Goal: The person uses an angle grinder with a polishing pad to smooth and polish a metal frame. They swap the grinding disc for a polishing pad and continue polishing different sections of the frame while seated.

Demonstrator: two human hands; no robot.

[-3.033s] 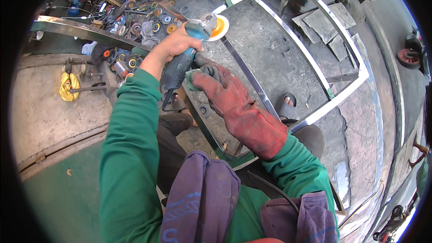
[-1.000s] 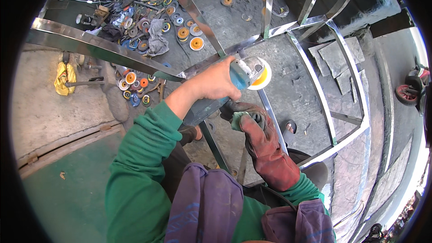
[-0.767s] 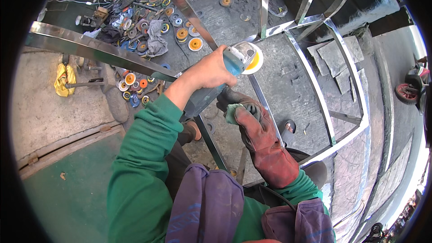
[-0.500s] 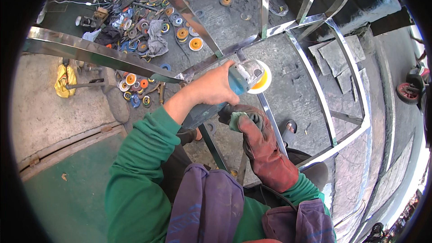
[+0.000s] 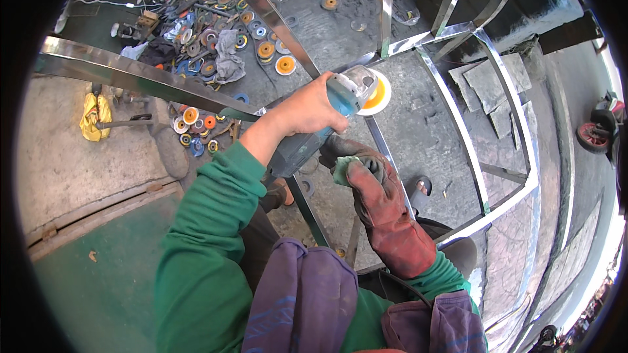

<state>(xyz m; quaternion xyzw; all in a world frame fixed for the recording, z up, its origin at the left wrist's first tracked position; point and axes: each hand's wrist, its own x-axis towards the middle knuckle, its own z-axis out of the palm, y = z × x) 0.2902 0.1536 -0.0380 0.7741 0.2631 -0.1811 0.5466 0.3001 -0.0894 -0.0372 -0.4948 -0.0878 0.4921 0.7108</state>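
Observation:
Bare and wrapped round the head end of a blue-green angle grinder (image 5: 294, 155), my left hand (image 5: 307, 106) holds it over the shiny metal tube frame (image 5: 451, 111). A white wheel with a yellow centre (image 5: 376, 95) is fitted at the grinder's front, close to a crossing of the tubes; whether it touches them I cannot tell. In a worn red leather glove, my right hand (image 5: 386, 209) pinches a small pale green block (image 5: 341, 170) between thumb and fingers. The gloved fingers lie just below the grinder's body; contact there is unclear.
Many used discs and wheels (image 5: 265, 50) litter the floor at the far left, with a grey rag (image 5: 229, 57) among them. A yellow cloth (image 5: 95, 117) lies on a slab at left. Flat grey plates (image 5: 497, 85) lie beyond the frame's right side. My sandalled foot (image 5: 420, 189) is beneath.
The grinder in my left hand has shifted slightly up, away from me, and its wheel has moved up with it. My gloved right hand stays nearly in place, holding the green block.

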